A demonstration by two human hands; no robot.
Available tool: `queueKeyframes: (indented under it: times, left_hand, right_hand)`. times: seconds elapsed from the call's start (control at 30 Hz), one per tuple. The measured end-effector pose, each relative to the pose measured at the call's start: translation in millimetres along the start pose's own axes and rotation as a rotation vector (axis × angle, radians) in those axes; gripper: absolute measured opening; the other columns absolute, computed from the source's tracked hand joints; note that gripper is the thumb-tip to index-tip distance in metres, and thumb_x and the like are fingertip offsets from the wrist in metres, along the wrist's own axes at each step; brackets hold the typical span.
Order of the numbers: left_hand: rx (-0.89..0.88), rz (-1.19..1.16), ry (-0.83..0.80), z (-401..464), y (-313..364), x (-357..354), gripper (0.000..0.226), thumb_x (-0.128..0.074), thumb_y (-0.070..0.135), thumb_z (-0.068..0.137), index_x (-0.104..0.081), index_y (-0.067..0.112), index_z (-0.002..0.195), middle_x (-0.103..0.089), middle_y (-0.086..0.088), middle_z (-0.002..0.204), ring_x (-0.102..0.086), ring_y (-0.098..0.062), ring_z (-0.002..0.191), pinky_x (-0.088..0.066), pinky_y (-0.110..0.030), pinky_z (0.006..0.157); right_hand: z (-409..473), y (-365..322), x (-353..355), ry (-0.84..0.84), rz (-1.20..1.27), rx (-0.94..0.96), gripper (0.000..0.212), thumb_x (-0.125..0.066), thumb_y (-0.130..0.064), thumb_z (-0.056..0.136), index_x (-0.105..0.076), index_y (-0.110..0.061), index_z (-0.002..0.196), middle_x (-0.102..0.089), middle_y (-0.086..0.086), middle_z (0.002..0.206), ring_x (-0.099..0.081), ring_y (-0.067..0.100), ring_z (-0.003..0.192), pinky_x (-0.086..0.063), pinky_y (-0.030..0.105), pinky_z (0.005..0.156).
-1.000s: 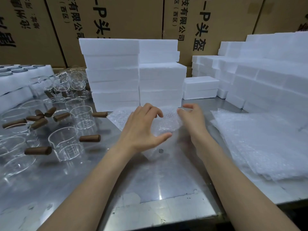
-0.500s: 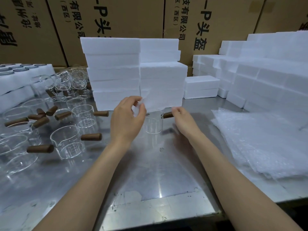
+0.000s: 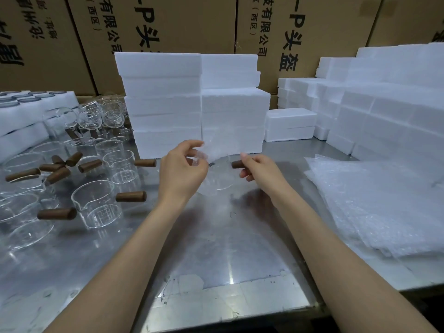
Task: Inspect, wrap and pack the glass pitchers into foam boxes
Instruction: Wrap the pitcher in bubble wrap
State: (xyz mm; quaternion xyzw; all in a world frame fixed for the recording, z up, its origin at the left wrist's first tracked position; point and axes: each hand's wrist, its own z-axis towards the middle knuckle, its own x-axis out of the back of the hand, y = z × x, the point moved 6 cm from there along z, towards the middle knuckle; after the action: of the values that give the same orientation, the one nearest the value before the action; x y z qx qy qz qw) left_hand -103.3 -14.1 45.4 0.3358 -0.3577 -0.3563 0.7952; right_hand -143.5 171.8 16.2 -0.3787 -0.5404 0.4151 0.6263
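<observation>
A clear glass pitcher with a brown wooden handle stands on the steel table between my hands. My right hand grips that handle, fingers curled round it. My left hand pinches the edge of a translucent bubble wrap sheet, which hangs raised behind and above the pitcher, in front of the foam boxes. White foam boxes are stacked in two tall piles just behind.
Several more glass pitchers with brown handles crowd the table's left side. A pile of bubble wrap sheets lies at the right. More foam boxes rise at the back right, with cardboard cartons behind.
The bubble wrap sheet that lay on the table under my hands has been lifted by my left hand. The pitcher now shows, and my right hand has taken its handle.
</observation>
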Motion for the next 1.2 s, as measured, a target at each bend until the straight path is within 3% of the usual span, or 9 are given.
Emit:
queueKeyframes:
  times: [0.17,0.37,0.5,0.63,0.77,0.83,0.9,1.07,1.2]
  left_hand:
    - [-0.019,0.01,-0.035,-1,-2,-4,0.045,-0.049,-0.002,0.078,-0.065,0.026,0.108,-0.069,0.007,0.09,-0.06,-0.009,0.084,-0.042,-0.009,0.067]
    - [-0.188,0.195,-0.159,-9,1,-19,0.043,-0.05,-0.003,0.08,-0.058,0.019,0.116,-0.062,0.006,0.109,-0.052,-0.009,0.096,-0.034,-0.015,0.073]
    - [-0.332,0.199,0.041,-11,17,-5,0.021,-0.055,0.002,0.089,-0.063,0.01,0.108,-0.066,0.0,0.105,-0.059,-0.017,0.099,-0.033,-0.009,0.078]
    - [-0.506,0.231,0.194,-16,38,13,0.029,-0.051,-0.009,0.089,-0.063,0.001,0.113,-0.067,-0.009,0.109,-0.061,-0.021,0.101,-0.04,-0.014,0.088]
    - [-0.474,0.377,-0.071,-17,38,-6,0.073,-0.041,-0.023,0.075,-0.048,0.012,0.138,-0.059,-0.007,0.128,-0.057,-0.027,0.114,-0.048,-0.041,0.091]
    - [-0.345,0.421,-0.307,-19,24,-25,0.091,-0.035,-0.022,0.072,-0.024,0.024,0.15,-0.046,0.001,0.142,-0.048,-0.025,0.121,-0.044,-0.041,0.093]
    - [-0.272,0.501,-0.495,-23,9,-40,0.092,-0.034,-0.018,0.076,-0.012,0.029,0.152,-0.037,0.003,0.149,-0.045,-0.025,0.124,-0.041,-0.033,0.093]
    - [-0.192,0.526,-0.671,-27,-10,-50,0.067,-0.034,-0.012,0.079,-0.034,0.023,0.137,-0.057,-0.013,0.126,-0.054,-0.032,0.11,-0.045,-0.043,0.091]
    - [-0.164,0.353,-0.647,-27,-12,-49,0.051,-0.039,-0.012,0.084,-0.062,0.02,0.116,-0.062,0.001,0.12,-0.056,-0.019,0.114,-0.043,-0.029,0.096]
  right_hand:
    - [1,0,31,0.324,0.371,-0.025,0.04,-0.042,-0.033,0.098,-0.049,-0.015,0.063,-0.048,-0.004,0.052,-0.039,0.011,0.048,-0.031,0.023,0.052]
    - [-2,17,41,0.432,0.957,-0.241,0.039,-0.046,-0.033,0.097,-0.039,-0.017,0.062,-0.033,-0.01,0.035,-0.026,0.007,0.031,-0.021,0.018,0.036]
    - [-4,21,39,0.415,1.122,-0.295,0.037,-0.045,-0.032,0.097,-0.04,-0.017,0.063,-0.033,-0.01,0.035,-0.027,0.006,0.029,-0.02,0.015,0.034]
    - [-6,23,37,0.396,1.212,-0.338,0.04,-0.041,-0.034,0.098,-0.038,-0.017,0.062,-0.035,-0.009,0.036,-0.029,0.006,0.028,-0.021,0.016,0.037]
    - [-7,25,40,0.443,1.289,-0.338,0.038,-0.041,-0.032,0.098,-0.04,-0.016,0.064,-0.036,-0.006,0.045,-0.033,0.008,0.035,-0.027,0.016,0.039]
    - [-7,26,42,0.474,1.361,-0.326,0.037,-0.039,-0.03,0.098,-0.042,-0.014,0.064,-0.036,-0.005,0.043,-0.033,0.009,0.039,-0.029,0.017,0.04]
    - [-7,27,45,0.504,1.404,-0.313,0.04,-0.037,-0.029,0.099,-0.046,-0.013,0.063,-0.037,-0.005,0.041,-0.034,0.01,0.038,-0.03,0.017,0.039]
    - [-7,30,50,0.573,1.417,-0.297,0.041,-0.035,-0.029,0.099,-0.05,-0.012,0.065,-0.039,-0.005,0.04,-0.038,0.011,0.039,-0.036,0.017,0.041]
    - [-8,28,49,0.575,1.392,-0.288,0.04,-0.037,-0.029,0.099,-0.052,-0.011,0.067,-0.041,-0.003,0.05,-0.041,0.011,0.044,-0.039,0.018,0.044]
